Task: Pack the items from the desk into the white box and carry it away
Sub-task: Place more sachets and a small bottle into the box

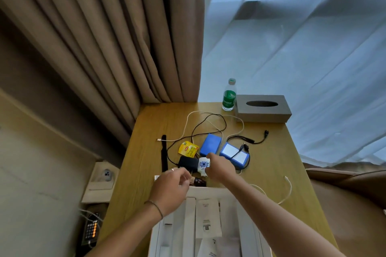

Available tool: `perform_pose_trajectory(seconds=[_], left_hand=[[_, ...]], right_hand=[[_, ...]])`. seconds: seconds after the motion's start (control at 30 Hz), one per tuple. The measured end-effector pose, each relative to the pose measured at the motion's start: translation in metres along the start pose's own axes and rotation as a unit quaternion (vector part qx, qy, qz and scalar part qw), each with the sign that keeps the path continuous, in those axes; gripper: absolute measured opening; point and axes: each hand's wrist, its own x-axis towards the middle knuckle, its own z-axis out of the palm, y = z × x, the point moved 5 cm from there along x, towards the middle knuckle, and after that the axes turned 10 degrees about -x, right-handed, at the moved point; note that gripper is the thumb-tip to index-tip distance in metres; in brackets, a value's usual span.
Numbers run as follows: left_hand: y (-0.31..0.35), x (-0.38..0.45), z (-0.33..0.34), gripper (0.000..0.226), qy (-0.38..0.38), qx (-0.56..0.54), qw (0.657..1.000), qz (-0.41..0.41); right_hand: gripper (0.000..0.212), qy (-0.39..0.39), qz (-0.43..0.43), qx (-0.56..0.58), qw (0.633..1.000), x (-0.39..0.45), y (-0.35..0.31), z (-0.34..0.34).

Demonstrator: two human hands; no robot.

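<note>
**Both hands at the far edge of the white box**

While the open white cardboard box (208, 225) sits at the near end of the light wooden desk (288, 175), most items lie beyond it. Grey tissue box (263, 108) far beyond the box, green-labelled water bottle (229, 95) just left of that. Two blue rectangular packs (210, 144) beyond the box, one with a white label. Yellow tea sachet (188, 148) and black adapter (188, 164) left of them. Right hand (219, 167) pinches a small white bottle with blue print (203, 165), just beyond the box. Left hand (173, 185) curled around a small dark brown bottle (199, 183) at the box's far edge.
</note>
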Motion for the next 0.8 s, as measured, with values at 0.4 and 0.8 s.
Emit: perform_pose_trajectory(seconds=[0.4, 0.8], left_hand=[[-0.037, 0.040, 0.014, 0.017, -0.069, 0.032, 0.996, -0.046], [-0.039, 0.088, 0.053, 0.015, -0.188, 0.124, 0.974, -0.007]], right_hand=[[0.035, -0.005, -0.007, -0.099, 0.995, 0.048, -0.025, 0.027], [0.045, -0.001, 0.064, 0.232, 0.971, 0.034, 0.021, 0.005]])
